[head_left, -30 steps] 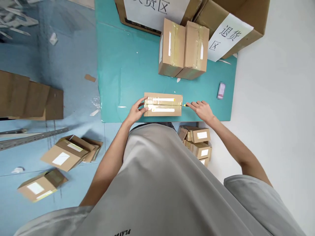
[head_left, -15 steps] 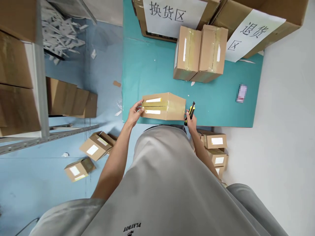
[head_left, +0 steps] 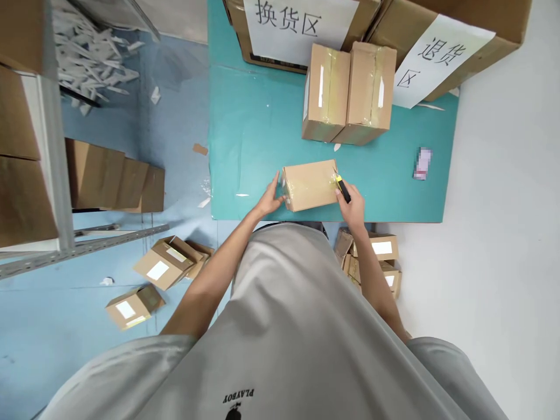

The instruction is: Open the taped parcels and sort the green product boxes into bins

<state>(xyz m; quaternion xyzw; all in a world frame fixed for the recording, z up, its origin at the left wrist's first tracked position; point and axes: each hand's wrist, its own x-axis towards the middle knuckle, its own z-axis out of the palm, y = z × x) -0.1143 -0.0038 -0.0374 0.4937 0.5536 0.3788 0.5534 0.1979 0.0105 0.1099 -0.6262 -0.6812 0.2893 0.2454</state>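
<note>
A small taped cardboard box [head_left: 310,185] lies near the front edge of the teal table [head_left: 254,128]. My left hand [head_left: 272,199] presses against the box's left end, fingers curled around its corner. My right hand [head_left: 352,204] is closed on a yellow and black utility knife [head_left: 342,188], whose tip touches the box's right end.
Two taped boxes [head_left: 347,93] stand side by side at the table's back, before two large cartons with white paper signs [head_left: 301,17]. A small blurred item [head_left: 422,163] lies at the right. Small boxes [head_left: 164,265] lie on the blue floor at left, more [head_left: 380,256] by my right leg; shelving [head_left: 30,146] at left.
The box has been turned so its labelled side no longer faces up. My right hand picked up the knife and brought it to the box's right end.
</note>
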